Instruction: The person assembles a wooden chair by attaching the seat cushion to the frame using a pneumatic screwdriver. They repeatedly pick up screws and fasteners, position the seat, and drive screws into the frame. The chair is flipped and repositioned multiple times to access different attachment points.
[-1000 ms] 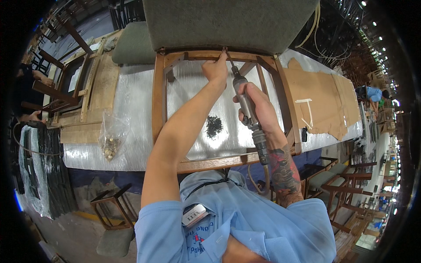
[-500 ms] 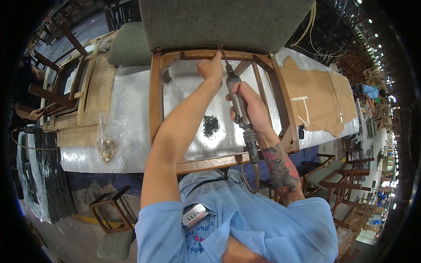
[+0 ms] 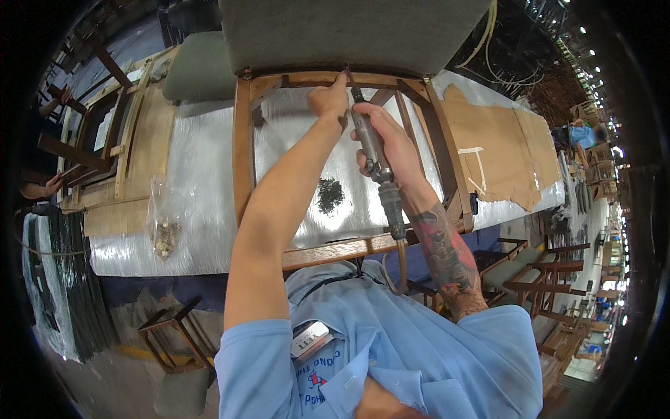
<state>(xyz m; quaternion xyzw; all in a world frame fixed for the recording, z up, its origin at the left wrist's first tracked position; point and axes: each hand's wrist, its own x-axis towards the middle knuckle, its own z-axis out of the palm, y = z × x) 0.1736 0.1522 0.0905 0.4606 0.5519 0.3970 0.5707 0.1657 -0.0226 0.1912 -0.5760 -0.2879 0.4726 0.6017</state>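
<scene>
My right hand [image 3: 392, 143] is wrapped round a dark metal air screwdriver [image 3: 372, 143], a hose trailing from its rear end toward my waist. Its bit reaches the far rail of an upturned wooden chair frame [image 3: 242, 150], against the grey upholstered back [image 3: 349, 35]. My left hand [image 3: 328, 100] is closed beside the bit, fingers pressed together at that rail. What they pinch, if anything, is too small to make out. A heap of small dark screws [image 3: 330, 195] lies inside the frame, on the shiny wrapped tabletop [image 3: 209, 150].
Left of the frame are a clear bag of small metal parts [image 3: 166, 234], a grey seat cushion [image 3: 201, 68] and another wooden frame [image 3: 105, 140] with a co-worker's hand [image 3: 52, 185] near it. Flattened cardboard [image 3: 499, 150] lies to the right. Chairs [image 3: 178, 335] stand on the floor.
The screwdriver and my right hand have shifted slightly up and left, with the tool's rear end rising. My left hand stays at the far rail. The whole view has shifted a little.
</scene>
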